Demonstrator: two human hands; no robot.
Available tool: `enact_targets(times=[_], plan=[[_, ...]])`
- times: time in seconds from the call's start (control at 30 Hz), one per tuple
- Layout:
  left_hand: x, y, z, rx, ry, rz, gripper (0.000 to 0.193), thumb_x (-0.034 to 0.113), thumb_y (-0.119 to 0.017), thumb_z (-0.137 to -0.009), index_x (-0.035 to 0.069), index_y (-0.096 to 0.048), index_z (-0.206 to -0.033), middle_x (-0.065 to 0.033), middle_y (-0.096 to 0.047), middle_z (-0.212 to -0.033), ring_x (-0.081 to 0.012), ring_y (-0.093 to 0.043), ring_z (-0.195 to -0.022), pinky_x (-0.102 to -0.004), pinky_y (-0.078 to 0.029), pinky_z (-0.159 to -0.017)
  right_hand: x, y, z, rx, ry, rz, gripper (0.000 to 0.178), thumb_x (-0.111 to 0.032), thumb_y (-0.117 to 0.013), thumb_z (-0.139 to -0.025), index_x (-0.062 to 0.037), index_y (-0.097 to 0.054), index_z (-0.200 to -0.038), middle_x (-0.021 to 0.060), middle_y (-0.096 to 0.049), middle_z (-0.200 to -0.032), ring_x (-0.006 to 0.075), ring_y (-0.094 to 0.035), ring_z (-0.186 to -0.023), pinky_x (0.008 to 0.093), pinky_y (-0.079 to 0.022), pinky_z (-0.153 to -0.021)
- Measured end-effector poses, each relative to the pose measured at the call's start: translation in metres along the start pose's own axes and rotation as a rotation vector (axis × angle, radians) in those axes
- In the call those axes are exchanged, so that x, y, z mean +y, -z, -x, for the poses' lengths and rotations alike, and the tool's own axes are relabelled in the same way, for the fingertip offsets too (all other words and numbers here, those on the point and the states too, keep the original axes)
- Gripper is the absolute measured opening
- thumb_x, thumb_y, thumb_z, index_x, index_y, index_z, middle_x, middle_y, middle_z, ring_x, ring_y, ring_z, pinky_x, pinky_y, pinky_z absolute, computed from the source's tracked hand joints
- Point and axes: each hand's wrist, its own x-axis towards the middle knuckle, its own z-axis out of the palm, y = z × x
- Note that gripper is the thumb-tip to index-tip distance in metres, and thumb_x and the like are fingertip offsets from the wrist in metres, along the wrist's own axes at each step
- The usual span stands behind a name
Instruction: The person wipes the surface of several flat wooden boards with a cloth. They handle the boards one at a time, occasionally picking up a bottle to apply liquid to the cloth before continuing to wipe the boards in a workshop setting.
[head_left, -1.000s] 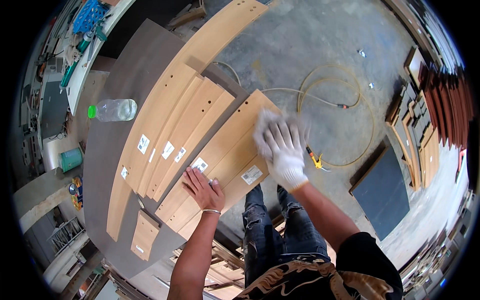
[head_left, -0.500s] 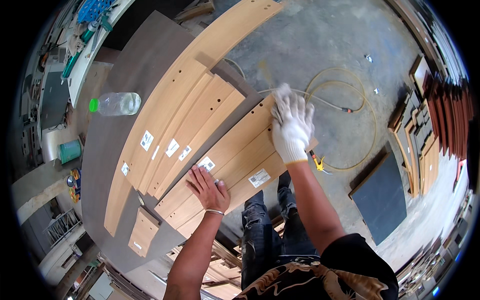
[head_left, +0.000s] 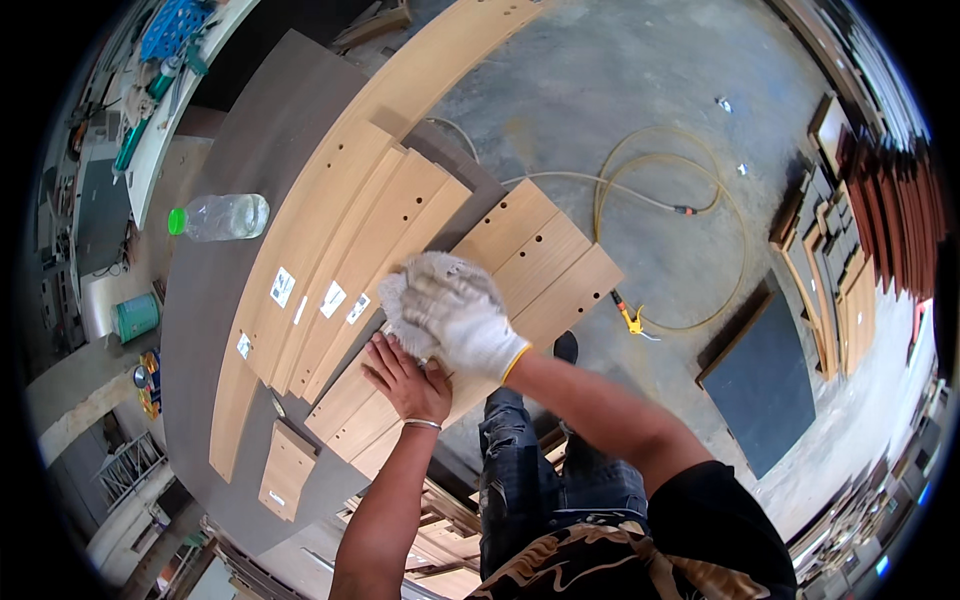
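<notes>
Several light wooden boards [head_left: 565,272] with drilled holes lie side by side in front of me. My left hand [head_left: 408,385], bare with a bracelet at the wrist, rests on them with fingers stretched out flat. Just beyond it, my right hand [head_left: 468,322] in a white knit glove presses a fluffy grey rag [head_left: 403,308] against the boards. Glove and rag are somewhat blurred, and they cover the middle of the boards and the labels there. Past them lie more curved wooden boards [head_left: 345,235] with white labels.
Everything lies on a dark panel [head_left: 215,330]. A clear bottle with a green cap [head_left: 225,217] lies at its left. A small wooden piece [head_left: 287,470] is nearer. At right, an air hose [head_left: 735,240] with a yellow blow gun [head_left: 634,320] and a dark panel [head_left: 762,380] are on the floor.
My right hand has swept from the far right end of the boards leftward to beside my left hand, with the rag now visible under it. My left hand stays in place.
</notes>
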Motion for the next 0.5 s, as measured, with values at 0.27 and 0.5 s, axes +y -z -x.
enact_targets(times=[0.27, 0.5], plan=[[-0.007, 0.003, 0.004, -0.037, 0.058, -0.089, 0.082, 0.035, -0.044, -0.100, -0.008, -0.013, -0.163, -0.0275, -0.010, -0.172, -0.0494, -0.004, -0.159, -0.0706, -0.003, -0.122, 0.030, 0.058, 0.027, 0.019, -0.376, -0.109, 0.054, -0.028, -0.062, -0.096, -0.0142, -0.056, -0.148, 0.0119, -0.055, -0.154, 0.0295, -0.044, -0.148, 0.0493, -0.026, -0.126], [0.000, -0.006, 0.001, -0.049, 0.017, -0.079, 0.085, 0.039, -0.045, -0.100, -0.008, -0.011, -0.163, -0.0282, -0.008, -0.172, -0.0509, -0.005, -0.159, -0.0732, -0.005, -0.120, 0.038, 0.020, 0.104, 0.125, -0.426, -0.059, 0.049, -0.027, -0.062, -0.094, -0.0172, -0.062, -0.142, 0.0112, -0.052, -0.156, 0.0336, -0.038, -0.151, 0.0520, -0.022, -0.125]])
